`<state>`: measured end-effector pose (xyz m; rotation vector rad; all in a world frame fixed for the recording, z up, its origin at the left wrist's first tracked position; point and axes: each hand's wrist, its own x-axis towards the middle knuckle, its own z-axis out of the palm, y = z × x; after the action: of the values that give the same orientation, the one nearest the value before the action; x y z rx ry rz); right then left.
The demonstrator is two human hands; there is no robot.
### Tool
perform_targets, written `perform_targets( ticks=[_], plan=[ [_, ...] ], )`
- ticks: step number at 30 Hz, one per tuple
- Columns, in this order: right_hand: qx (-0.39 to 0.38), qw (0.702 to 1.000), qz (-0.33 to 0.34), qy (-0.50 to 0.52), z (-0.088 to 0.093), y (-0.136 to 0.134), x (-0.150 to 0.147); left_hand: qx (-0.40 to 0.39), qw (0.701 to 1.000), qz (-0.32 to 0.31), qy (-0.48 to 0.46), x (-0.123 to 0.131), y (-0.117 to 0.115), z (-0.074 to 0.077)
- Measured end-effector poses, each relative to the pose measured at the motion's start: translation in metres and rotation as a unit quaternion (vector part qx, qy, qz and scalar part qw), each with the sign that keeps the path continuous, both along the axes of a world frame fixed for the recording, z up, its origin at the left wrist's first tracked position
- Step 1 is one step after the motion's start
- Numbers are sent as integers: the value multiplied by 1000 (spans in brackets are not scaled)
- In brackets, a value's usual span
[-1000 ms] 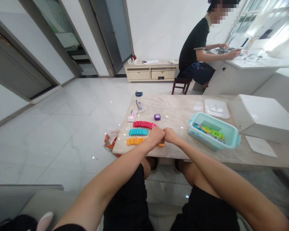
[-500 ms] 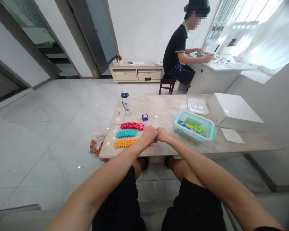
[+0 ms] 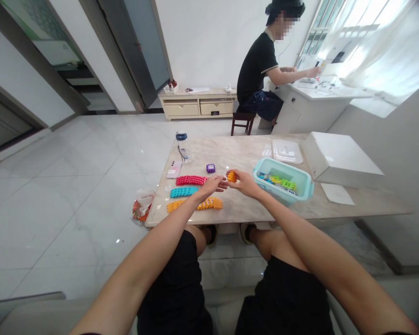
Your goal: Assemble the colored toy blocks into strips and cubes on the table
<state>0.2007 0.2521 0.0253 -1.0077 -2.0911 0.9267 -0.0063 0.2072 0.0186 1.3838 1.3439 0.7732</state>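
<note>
Between the thumb and fingers of my right hand (image 3: 245, 183) is a small orange toy block (image 3: 232, 176), raised over the table. My left hand (image 3: 212, 185) is close by on its left, fingers stretched out and holding nothing. Beneath and beside the left hand lie curved strips of joined blocks: a red strip (image 3: 190, 180), a teal strip (image 3: 182, 191) and an orange strip (image 3: 214, 203), the last partly hidden by my left forearm. A purple block (image 3: 211, 168) with a pale printed face lies beyond the red strip.
A light-blue bin (image 3: 305, 185) with loose blocks stands right of my hands. Behind it are a clear lid (image 3: 287, 152) and a white box (image 3: 345, 156). A water bottle (image 3: 182, 148) and a phone (image 3: 174, 169) occupy the left side. Another person (image 3: 256, 70) sits at a far desk.
My hands were pressed together over the strips; they have moved apart and slightly away from me. The orange block now shows in my right hand. The other person's arm has reached farther forward.
</note>
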Motion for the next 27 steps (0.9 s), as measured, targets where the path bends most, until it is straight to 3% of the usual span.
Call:
perform_targets(
  ticks=[2,5,8,14,21,25,27],
  plan=[
    [15,999,47,4,2,-3,-3,-60,992,-23,-112,0,-3,4],
    [21,996,91,-1,2,-5,-7,-146,952,-56,-265,-3,-8,11],
    [16,994,110,3,5,-9,-10,-166,936,-67,-302,-10,-11,16],
    [33,993,109,-17,17,-19,-14,-149,959,-47,-237,-20,-13,19],
    [72,996,50,21,11,-18,-16,-111,972,-23,-208,-15,-11,22],
    [84,995,26,-46,4,-18,-20,-154,975,-46,-154,-18,-14,20],
    [70,989,15,-127,-6,-20,-24,-166,984,-4,-65,-24,-13,17]
  ],
)
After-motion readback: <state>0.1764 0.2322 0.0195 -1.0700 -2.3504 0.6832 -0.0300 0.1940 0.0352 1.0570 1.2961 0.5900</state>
